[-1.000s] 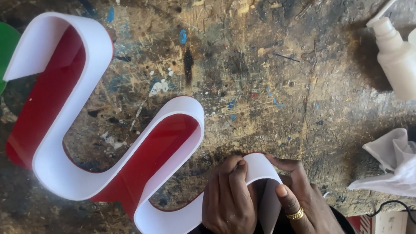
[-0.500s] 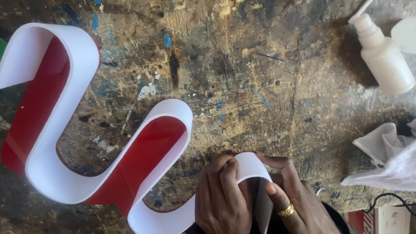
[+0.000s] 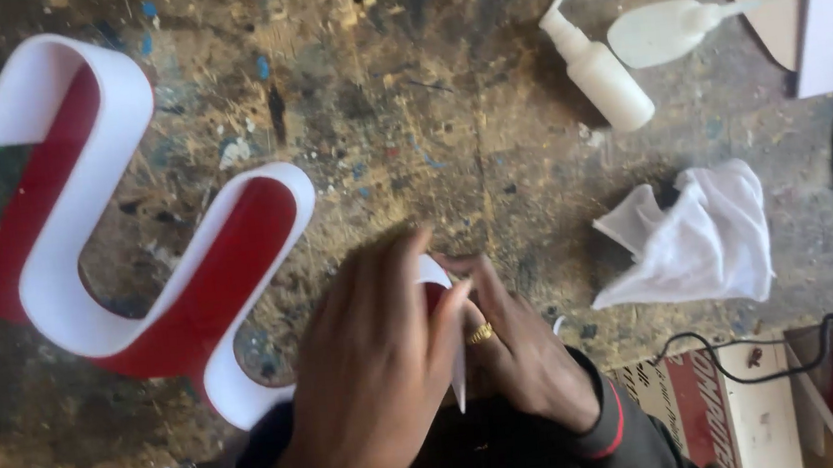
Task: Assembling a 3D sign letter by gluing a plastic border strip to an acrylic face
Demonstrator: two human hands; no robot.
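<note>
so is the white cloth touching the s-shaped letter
No, the crumpled white cloth lies well to the right of the red and white letter, with bare worktop and both hands between them.

One head-worn camera looks almost straight down from above onto a worn, paint-flecked workbench [image 3: 488,137], close in. The near edge of the bench runs along the bottom of the frame, with the person's sleeves there. No second view shares the scene.
</note>
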